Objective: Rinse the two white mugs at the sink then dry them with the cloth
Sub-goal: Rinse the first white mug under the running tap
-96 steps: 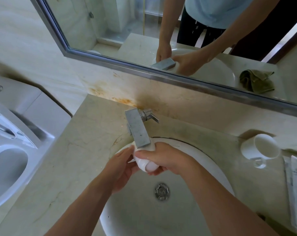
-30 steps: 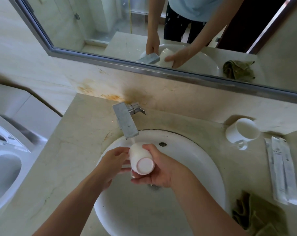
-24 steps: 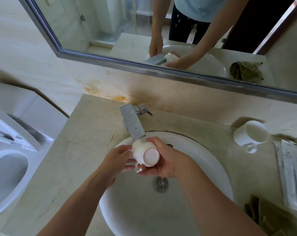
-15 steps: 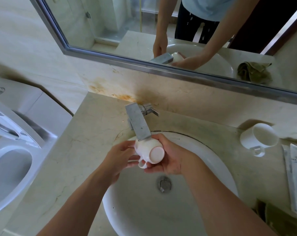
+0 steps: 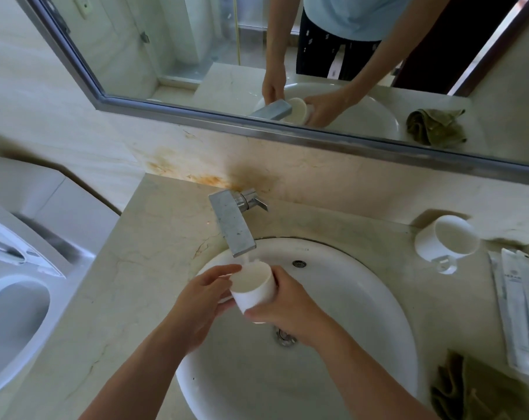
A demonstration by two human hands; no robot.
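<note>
One white mug (image 5: pixel 254 287) is held over the white sink basin (image 5: pixel 363 286), mouth tilted up under the square metal faucet (image 5: pixel 231 227); water runs into it. My right hand (image 5: pixel 283 307) grips the mug's body from the right. My left hand (image 5: pixel 199 301) touches the mug's left rim with its fingertips. The second white mug (image 5: pixel 446 241) lies on its side on the counter at the right, mouth toward me, handle down. An olive-green cloth (image 5: pixel 481 392) lies crumpled on the counter at the bottom right.
Two white sealed sachets (image 5: pixel 518 310) lie on the beige stone counter (image 5: pixel 148 268) right of the sink. A toilet (image 5: pixel 11 298) stands at the left. A mirror (image 5: pixel 287 56) spans the wall behind the faucet. The drain (image 5: pixel 284 336) shows under my right wrist.
The mug has turned from bottom facing me to mouth up under the spout. Both hands stay on it over the basin.
</note>
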